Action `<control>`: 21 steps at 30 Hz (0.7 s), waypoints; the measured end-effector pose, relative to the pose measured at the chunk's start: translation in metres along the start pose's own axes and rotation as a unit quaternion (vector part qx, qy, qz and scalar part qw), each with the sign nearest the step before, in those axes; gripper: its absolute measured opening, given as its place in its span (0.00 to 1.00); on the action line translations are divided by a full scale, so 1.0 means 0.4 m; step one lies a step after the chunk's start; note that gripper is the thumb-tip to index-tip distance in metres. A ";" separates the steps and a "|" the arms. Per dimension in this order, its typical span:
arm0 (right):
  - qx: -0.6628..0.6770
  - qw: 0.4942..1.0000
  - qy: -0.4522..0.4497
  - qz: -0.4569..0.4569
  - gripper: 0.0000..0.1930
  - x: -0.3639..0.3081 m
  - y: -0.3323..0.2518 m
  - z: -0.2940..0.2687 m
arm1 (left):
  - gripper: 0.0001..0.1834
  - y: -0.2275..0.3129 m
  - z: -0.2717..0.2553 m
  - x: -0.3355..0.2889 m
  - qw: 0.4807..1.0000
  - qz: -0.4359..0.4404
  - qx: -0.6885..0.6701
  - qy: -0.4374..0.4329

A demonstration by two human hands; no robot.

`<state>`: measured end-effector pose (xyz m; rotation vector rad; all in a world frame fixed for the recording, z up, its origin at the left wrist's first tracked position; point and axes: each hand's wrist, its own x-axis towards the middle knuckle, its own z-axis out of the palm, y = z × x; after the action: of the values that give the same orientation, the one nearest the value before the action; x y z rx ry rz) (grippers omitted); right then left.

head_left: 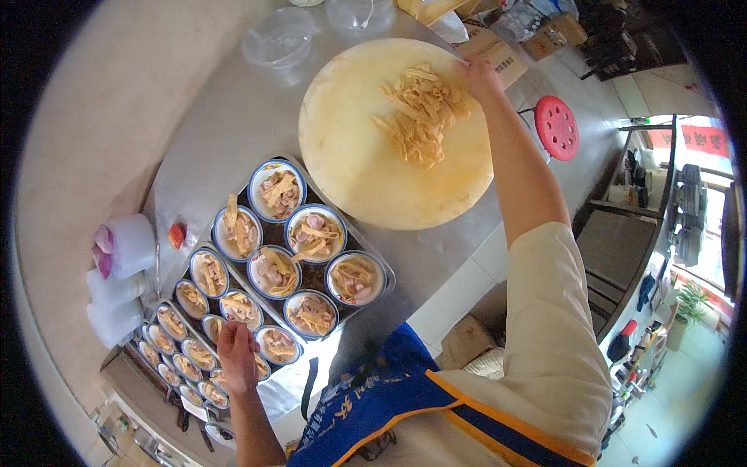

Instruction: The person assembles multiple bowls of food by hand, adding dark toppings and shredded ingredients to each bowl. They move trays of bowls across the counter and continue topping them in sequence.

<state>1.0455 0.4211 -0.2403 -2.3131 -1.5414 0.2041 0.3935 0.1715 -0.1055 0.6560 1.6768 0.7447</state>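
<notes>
A round, pale yellow cutting board (350,171) lies on the steel table, carrying a pile of flat tan food strips (424,117) that look like sliced tofu skin. My right hand (480,81) is at the board's far right edge, beside the pile, its fingertips partly hidden. Left of the board stand rows of blue-rimmed white bowls (278,191) holding pinkish meat pieces topped with tan strips. Over the nearer bowls hovers my left hand (237,356), its fingers drawn together; what they hold, if anything, does not show.
Metal trays (366,313) hold the bowls. Clear plastic tubs (278,37) sit at the table's far end. Stacked white containers (117,280) and a small red item (177,235) lie along the wall. On the right are a red stool (556,128) and a cardboard box (467,342).
</notes>
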 end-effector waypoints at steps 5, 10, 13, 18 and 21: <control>-0.153 0.975 -0.150 -0.052 0.36 -0.007 -0.061 -0.017 | 0.04 -0.023 0.014 -0.018 0.998 -0.032 -0.049 -0.001; -0.058 0.980 -0.184 -0.047 0.23 -0.064 -0.107 -0.036 | 0.02 -0.023 0.017 -0.019 0.995 -0.060 -0.078 0.013; -0.013 0.986 -0.160 -0.034 0.19 -0.088 -0.134 -0.059 | 0.02 -0.018 0.016 -0.020 0.997 -0.022 -0.074 -0.017; 0.198 0.967 -0.131 0.093 0.17 -0.106 -0.127 -0.111 | 0.03 -0.027 0.001 -0.038 0.995 0.005 -0.094 -0.044; 0.356 0.920 -0.096 0.131 0.19 -0.116 -0.095 -0.116 | 0.03 -0.035 -0.010 -0.046 0.995 -0.001 -0.097 -0.035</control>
<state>1.0083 0.3821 -0.1869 -1.9129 -0.9780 0.9185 0.3931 0.1483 -0.1040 0.5376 1.5191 0.8630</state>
